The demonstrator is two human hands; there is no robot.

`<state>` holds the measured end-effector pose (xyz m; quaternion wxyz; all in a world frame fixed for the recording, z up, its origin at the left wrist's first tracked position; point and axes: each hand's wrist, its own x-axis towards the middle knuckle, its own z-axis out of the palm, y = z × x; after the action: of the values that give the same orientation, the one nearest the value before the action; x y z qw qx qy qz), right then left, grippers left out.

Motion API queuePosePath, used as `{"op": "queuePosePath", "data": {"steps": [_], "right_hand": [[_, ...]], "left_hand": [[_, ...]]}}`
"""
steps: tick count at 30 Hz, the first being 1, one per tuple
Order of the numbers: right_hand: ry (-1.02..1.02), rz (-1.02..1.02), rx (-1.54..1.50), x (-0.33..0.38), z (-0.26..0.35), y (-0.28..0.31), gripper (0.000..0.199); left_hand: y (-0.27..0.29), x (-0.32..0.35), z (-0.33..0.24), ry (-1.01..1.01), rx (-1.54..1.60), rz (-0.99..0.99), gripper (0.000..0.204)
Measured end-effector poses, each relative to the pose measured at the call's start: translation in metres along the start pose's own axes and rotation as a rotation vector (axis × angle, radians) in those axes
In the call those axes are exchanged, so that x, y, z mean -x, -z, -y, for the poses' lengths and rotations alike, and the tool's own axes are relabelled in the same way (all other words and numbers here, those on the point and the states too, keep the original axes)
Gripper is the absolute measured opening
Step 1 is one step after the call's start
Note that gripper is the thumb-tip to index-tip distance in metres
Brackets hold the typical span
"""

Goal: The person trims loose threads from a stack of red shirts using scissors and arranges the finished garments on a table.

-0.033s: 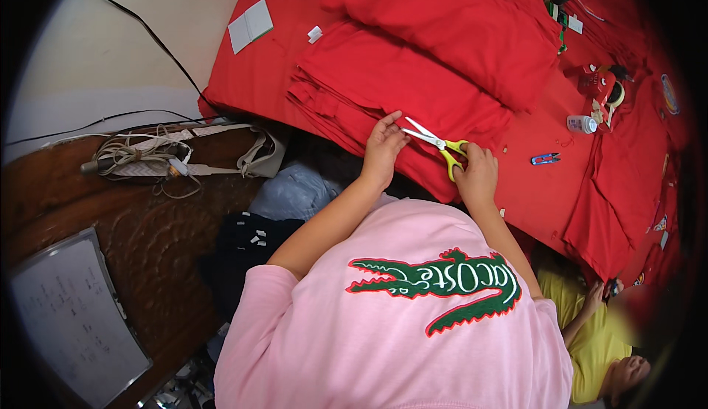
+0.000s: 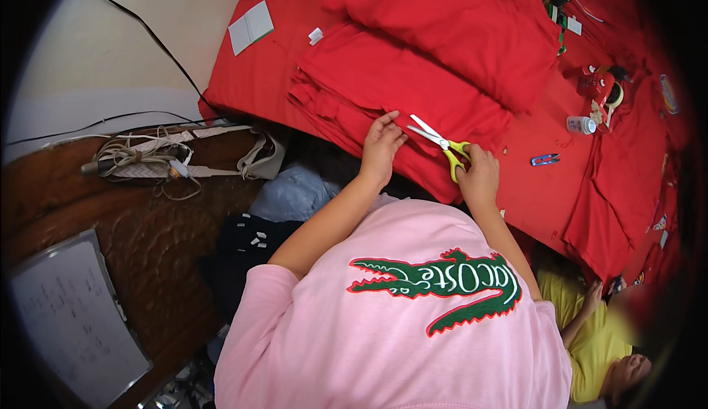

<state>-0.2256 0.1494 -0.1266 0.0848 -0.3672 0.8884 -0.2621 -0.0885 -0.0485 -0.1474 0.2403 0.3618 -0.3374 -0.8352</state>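
My right hand (image 2: 479, 175) is closed round the yellow handles of a pair of scissors (image 2: 442, 143). Their blades stand slightly apart and point left, toward my left hand (image 2: 380, 147). The fingertips of that hand are pinched together over the near edge of a folded stack of red garments (image 2: 391, 70); whatever they hold is too small to make out. A short gap lies between the blade tips and my left fingers.
Blue thread snips (image 2: 546, 160), a small white bottle (image 2: 581, 125) and a tape roll (image 2: 613, 95) lie on the right of the red-covered table (image 2: 243, 84). A notebook (image 2: 251, 28) is at the far left. Someone in yellow (image 2: 590, 350) is at the lower right.
The scissors and my right hand have shifted slightly right, widening the gap to my left fingers. My left hand has barely moved, staying pinched.
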Motion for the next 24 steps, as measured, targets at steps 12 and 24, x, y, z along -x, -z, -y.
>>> {"op": "queuePosePath", "data": {"steps": [12, 24], "right_hand": [[-0.436, -0.044, -0.07, 0.061, -0.033, 0.043, 0.026], [-0.519, -0.241, -0.446, 0.039, 0.016, 0.039, 0.026]], "left_hand": [[0.072, -0.121, -0.095, -0.387, 0.196, -0.288, 0.024], [0.102, -0.125, -0.12, -0.49, -0.028, -0.237, 0.035]]}}
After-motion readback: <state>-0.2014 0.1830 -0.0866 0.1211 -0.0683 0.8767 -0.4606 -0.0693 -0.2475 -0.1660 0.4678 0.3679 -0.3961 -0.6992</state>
